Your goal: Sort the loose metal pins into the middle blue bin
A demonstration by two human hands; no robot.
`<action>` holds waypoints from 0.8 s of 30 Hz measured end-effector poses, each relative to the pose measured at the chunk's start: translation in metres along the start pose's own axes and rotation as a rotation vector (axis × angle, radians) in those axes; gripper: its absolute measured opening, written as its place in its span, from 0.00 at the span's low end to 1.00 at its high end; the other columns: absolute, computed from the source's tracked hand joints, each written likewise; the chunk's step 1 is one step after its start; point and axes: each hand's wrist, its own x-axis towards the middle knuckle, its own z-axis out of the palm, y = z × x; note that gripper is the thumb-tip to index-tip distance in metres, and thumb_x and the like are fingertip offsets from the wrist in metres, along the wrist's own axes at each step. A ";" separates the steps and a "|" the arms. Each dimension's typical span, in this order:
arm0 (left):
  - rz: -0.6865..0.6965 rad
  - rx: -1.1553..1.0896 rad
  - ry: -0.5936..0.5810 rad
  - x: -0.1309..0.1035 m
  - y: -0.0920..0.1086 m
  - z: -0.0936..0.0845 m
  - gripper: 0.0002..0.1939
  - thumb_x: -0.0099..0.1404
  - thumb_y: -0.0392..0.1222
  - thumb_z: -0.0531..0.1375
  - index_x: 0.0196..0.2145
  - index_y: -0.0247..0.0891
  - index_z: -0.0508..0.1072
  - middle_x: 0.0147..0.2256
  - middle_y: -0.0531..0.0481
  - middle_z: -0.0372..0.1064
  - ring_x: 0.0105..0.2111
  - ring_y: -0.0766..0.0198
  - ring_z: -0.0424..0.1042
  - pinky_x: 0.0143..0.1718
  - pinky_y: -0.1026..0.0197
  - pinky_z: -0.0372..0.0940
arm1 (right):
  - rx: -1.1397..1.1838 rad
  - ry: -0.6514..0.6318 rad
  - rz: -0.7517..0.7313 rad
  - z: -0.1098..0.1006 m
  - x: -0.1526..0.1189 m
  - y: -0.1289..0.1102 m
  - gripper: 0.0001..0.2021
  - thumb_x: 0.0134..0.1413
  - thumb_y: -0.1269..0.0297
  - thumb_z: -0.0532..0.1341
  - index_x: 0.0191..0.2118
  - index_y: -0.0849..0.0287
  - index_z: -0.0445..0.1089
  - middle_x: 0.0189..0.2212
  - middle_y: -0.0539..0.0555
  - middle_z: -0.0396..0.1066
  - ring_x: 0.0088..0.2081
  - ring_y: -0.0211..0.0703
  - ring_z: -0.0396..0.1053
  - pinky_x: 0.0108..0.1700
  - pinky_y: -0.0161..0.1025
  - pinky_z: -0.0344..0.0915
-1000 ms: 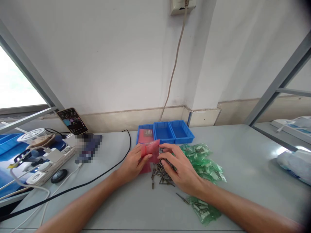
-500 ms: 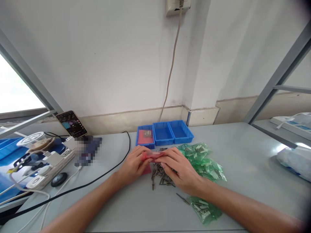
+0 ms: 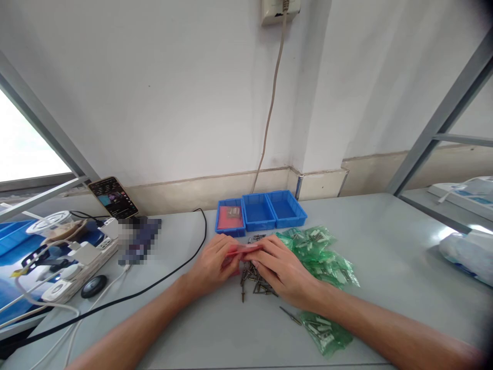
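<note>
Between both hands is a small red plastic bag (image 3: 245, 248), its edge pinched at either end. My left hand (image 3: 216, 259) is closed on the bag's left side, and my right hand (image 3: 283, 264) grips its right side. What the bag contains, if anything, I cannot make out. Under and between the hands lies a heap of metal rivets (image 3: 256, 282) with thin shanks. Part of the heap is hidden by my right hand. Beside my right hand are green plastic bags (image 3: 327, 264) with metal and white pieces inside.
Behind the hands stand a blue tray (image 3: 231, 231) holding red bags and two more blue trays (image 3: 259, 226). Near my right forearm lie another green bag (image 3: 325, 331) and a loose rivet (image 3: 290, 315). A black cable (image 3: 154, 284), phone (image 3: 113, 197) and power strip (image 3: 57, 289) are left.
The red bag has tilted flatter between my fingers and dropped slightly. Both hands stay nearly in place, still gripping it. The trays, rivets and green bags have not moved.
</note>
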 end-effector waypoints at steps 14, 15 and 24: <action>0.045 -0.023 -0.018 -0.002 0.000 -0.002 0.15 0.77 0.34 0.54 0.56 0.38 0.75 0.41 0.42 0.76 0.41 0.56 0.73 0.45 0.53 0.69 | -0.028 -0.040 -0.020 -0.002 0.001 -0.001 0.12 0.74 0.69 0.56 0.54 0.56 0.74 0.49 0.58 0.74 0.49 0.50 0.66 0.54 0.51 0.70; 0.040 -0.022 -0.017 -0.002 0.000 -0.002 0.15 0.77 0.34 0.55 0.56 0.38 0.75 0.41 0.42 0.76 0.41 0.57 0.73 0.45 0.53 0.69 | -0.026 -0.043 -0.020 -0.002 0.002 -0.001 0.12 0.74 0.69 0.55 0.54 0.56 0.74 0.48 0.58 0.74 0.49 0.50 0.66 0.54 0.51 0.70; 0.035 -0.030 -0.013 -0.005 -0.005 0.001 0.16 0.79 0.38 0.56 0.60 0.41 0.75 0.43 0.43 0.77 0.43 0.58 0.75 0.47 0.53 0.69 | -0.038 -0.061 -0.007 -0.002 0.002 -0.001 0.12 0.75 0.68 0.55 0.51 0.55 0.76 0.44 0.58 0.73 0.48 0.51 0.65 0.51 0.50 0.70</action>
